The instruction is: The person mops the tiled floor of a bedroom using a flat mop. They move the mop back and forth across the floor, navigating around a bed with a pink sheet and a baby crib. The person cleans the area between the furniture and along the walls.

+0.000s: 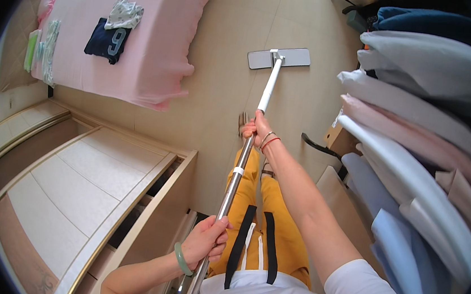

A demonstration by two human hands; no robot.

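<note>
A flat mop (293, 57) with a grey rectangular head rests on the tiled floor ahead of me. Its white and silver pole slants back toward my body. My right hand (257, 129), with a bracelet and a red cord at the wrist, is wrapped round the pole just below its white upper section. Lower down, close to my waist, my left hand (209, 240) grips the same pole; a green bangle circles that wrist. The pole's end runs out of view at the bottom edge.
On the left stands a bed (161, 38) with a pink sheet and folded clothes (107, 40). A wooden wardrobe (95, 162) with sliding panels is at lower left. Many shirts (417, 147) hang along the right, beside a black curved bar (319, 146). Beige floor (224, 89) lies between.
</note>
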